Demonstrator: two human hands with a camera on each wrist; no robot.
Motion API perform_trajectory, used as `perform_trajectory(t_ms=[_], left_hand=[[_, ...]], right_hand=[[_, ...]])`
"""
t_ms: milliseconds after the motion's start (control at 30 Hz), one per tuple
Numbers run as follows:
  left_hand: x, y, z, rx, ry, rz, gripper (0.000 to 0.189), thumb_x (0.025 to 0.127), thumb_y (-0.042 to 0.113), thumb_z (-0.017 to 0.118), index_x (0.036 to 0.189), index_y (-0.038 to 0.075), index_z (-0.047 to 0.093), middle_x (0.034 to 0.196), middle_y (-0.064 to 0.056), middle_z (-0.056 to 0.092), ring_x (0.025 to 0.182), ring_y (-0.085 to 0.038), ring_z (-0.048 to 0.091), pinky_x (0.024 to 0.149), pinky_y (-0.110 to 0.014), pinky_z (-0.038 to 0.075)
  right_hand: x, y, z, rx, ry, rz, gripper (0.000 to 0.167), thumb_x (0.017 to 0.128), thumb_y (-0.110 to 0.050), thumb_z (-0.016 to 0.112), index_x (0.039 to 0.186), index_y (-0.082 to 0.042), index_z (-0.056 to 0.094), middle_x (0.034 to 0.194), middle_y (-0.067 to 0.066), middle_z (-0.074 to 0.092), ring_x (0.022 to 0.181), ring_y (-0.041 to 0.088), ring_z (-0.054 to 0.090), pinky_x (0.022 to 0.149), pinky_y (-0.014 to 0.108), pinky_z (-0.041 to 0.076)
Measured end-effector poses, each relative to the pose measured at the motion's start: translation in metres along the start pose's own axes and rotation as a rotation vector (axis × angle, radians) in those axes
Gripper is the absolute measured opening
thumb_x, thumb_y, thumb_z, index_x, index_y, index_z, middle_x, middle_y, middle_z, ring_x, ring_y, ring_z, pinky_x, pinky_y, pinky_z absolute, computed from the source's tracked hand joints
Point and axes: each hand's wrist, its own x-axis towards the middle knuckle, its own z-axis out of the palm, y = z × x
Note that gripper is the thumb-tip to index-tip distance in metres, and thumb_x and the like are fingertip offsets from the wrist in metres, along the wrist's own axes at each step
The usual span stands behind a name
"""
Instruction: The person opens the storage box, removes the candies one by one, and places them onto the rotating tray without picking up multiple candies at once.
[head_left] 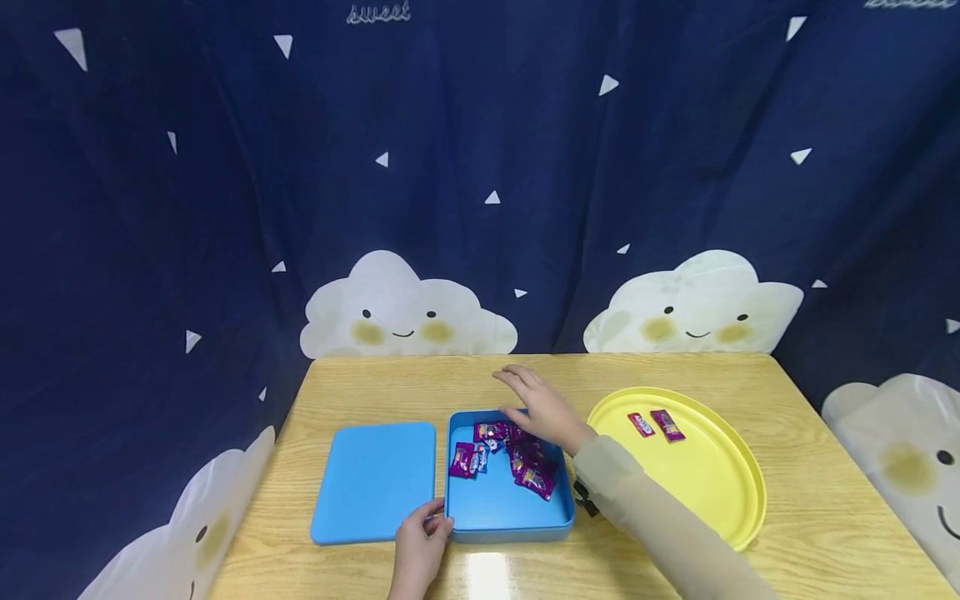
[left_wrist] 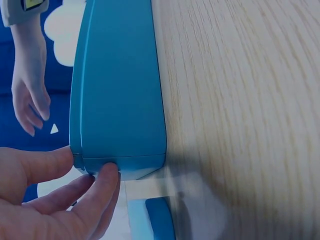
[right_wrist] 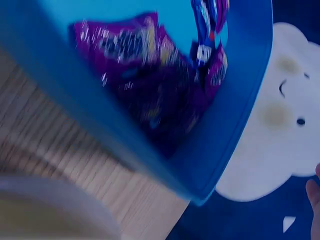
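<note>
A blue box (head_left: 510, 518) stands on the table with several purple snack packets (head_left: 536, 481) inside, plus a few blue-and-white ones (head_left: 482, 458). My left hand (head_left: 422, 546) holds the box's near left corner. In the left wrist view its thumb meets the rim while the fingers (left_wrist: 106, 176) press the outer wall. Over the far right part of the box hovers my right hand (head_left: 551, 414), fingers extended and apart, with nothing visible in it. The right wrist view shows packets (right_wrist: 120, 45) heaped in a box corner, partly blurred.
To the right lies a round yellow tray (head_left: 705, 492) carrying a red packet (head_left: 641, 424) and a purple packet (head_left: 667, 425). A flat blue lid (head_left: 375, 483) rests left of the box. Behind the wooden table (head_left: 420, 387) hangs a dark blue curtain (head_left: 450, 217).
</note>
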Motion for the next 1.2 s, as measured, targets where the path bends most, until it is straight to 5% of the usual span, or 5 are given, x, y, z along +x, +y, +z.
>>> perform_trajectory(t_ms=[233,467,1000,1200], left_hand=[[0.000,0.002,0.000,0.010,0.001,-0.017,0.032,0.081,-0.003,0.063,0.111,-0.011,0.058,0.098,-0.020,0.064,0.083,-0.023,0.063,0.067,-0.027,0.055],[0.001,0.000,-0.001,0.011,-0.002,-0.001,0.031,0.081,-0.003,0.063,0.110,-0.011,0.058,0.098,-0.020,0.064,0.083,-0.023,0.063,0.067,-0.027,0.055],[0.002,-0.002,-0.003,-0.022,-0.029,0.042,0.033,0.081,-0.003,0.063,0.111,-0.013,0.057,0.099,-0.023,0.064,0.084,-0.025,0.064,0.066,-0.025,0.055],[0.002,-0.004,-0.005,-0.030,-0.034,0.068,0.032,0.080,-0.003,0.064,0.110,-0.014,0.057,0.097,-0.022,0.064,0.083,-0.024,0.064,0.064,-0.024,0.054]], right_hand=[[0.007,-0.024,0.013,-0.027,-0.182,-0.113,0.048,0.090,-0.032,0.058,0.133,-0.015,0.045,0.132,0.006,0.046,0.123,0.021,0.043,0.104,0.037,0.036],[0.011,-0.041,0.028,-0.032,-0.272,-0.218,0.044,0.086,-0.024,0.064,0.125,-0.009,0.053,0.123,0.007,0.053,0.115,0.021,0.050,0.099,0.034,0.042],[0.024,-0.062,0.060,-0.109,-0.585,-0.101,0.038,0.084,-0.027,0.066,0.120,-0.016,0.060,0.114,-0.002,0.060,0.106,0.012,0.055,0.095,0.029,0.045],[0.023,-0.065,0.068,-0.096,-0.621,-0.079,0.037,0.081,-0.027,0.068,0.117,-0.019,0.063,0.106,-0.005,0.059,0.095,0.007,0.056,0.093,0.028,0.046]])
